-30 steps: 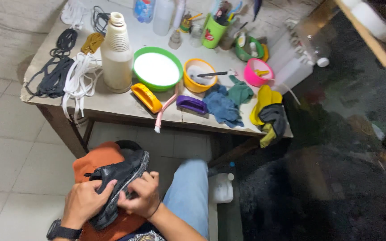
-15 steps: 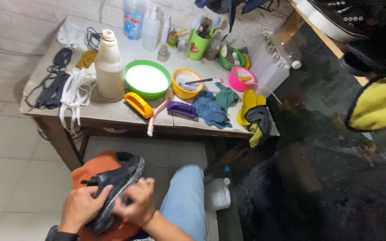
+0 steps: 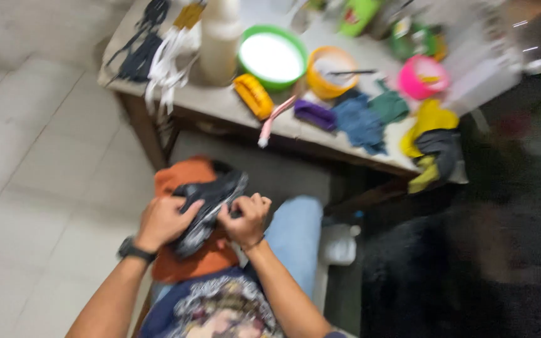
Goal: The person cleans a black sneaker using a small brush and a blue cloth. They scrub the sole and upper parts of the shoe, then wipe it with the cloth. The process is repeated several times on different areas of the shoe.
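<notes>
A black shoe (image 3: 211,203) with a grimy grey sole lies over an orange cloth (image 3: 186,256) on my lap. My left hand (image 3: 163,220), with a dark watch on the wrist, grips the shoe's upper on the left side. At the shoe's right side my right hand (image 3: 245,218) is closed on its edge. The picture is blurred, so finger detail is unclear.
Ahead stands a low table (image 3: 220,109) with a green bowl (image 3: 272,56) of white liquid, an orange bowl (image 3: 332,70), a pink bowl (image 3: 422,78), brushes (image 3: 253,95), rags (image 3: 361,122), laces (image 3: 167,56) and a cream bottle (image 3: 220,37). A white jug (image 3: 338,245) sits by my knee.
The view has swung down and to the left, and is now blurred. Both hands still hold the shoe, which sits higher in the picture.
</notes>
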